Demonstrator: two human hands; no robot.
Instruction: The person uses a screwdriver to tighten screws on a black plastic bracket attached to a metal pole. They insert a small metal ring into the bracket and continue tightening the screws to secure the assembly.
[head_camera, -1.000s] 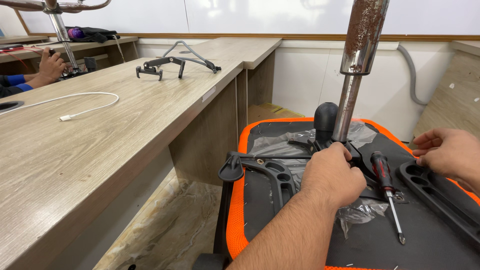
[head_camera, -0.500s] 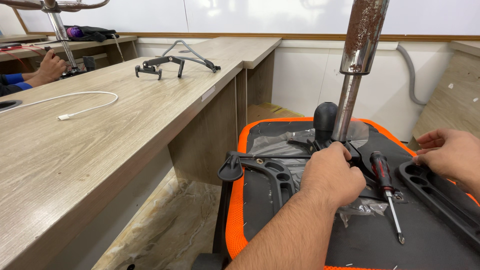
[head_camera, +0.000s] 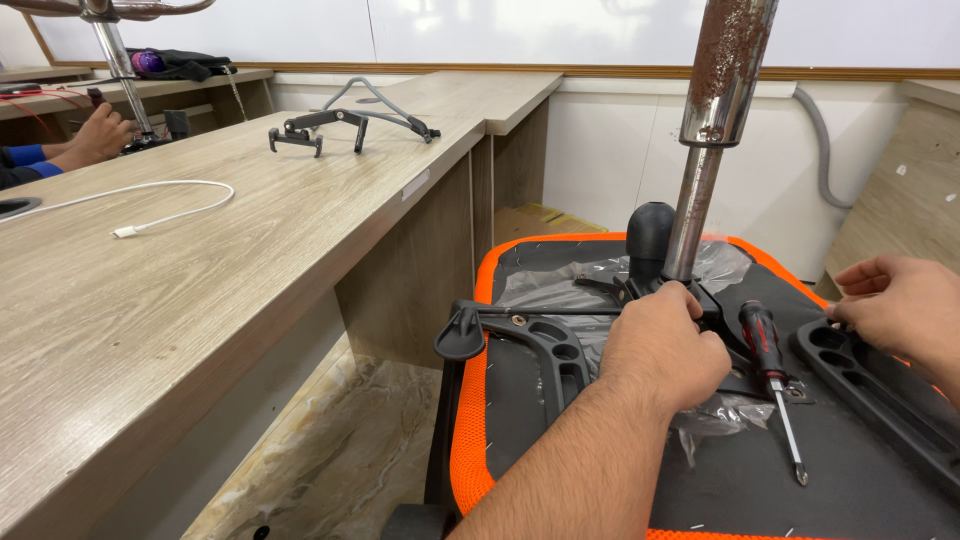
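An upturned chair seat (head_camera: 462, 440) with an orange rim lies in front of me, black underside up. A rusty gas cylinder (head_camera: 700, 150) rises from the metal mechanism at its middle. My left hand (head_camera: 662, 352) is curled over that mechanism at the cylinder's foot. My right hand (head_camera: 900, 300) grips the near end of a black plastic armrest bracket (head_camera: 870, 385) on the seat's right side. A red and black screwdriver (head_camera: 770, 350) lies between my hands, tip toward me. A second black bracket (head_camera: 535, 340) sits left of my left hand. Crumpled clear plastic (head_camera: 545, 285) lies under the parts.
A long wooden desk (head_camera: 220, 290) runs along the left, with a white cable (head_camera: 150, 205) and a black metal frame (head_camera: 320, 125) on it. Another person's hand (head_camera: 100, 135) works at a chair base at the far left. A black knob (head_camera: 650, 230) stands beside the cylinder.
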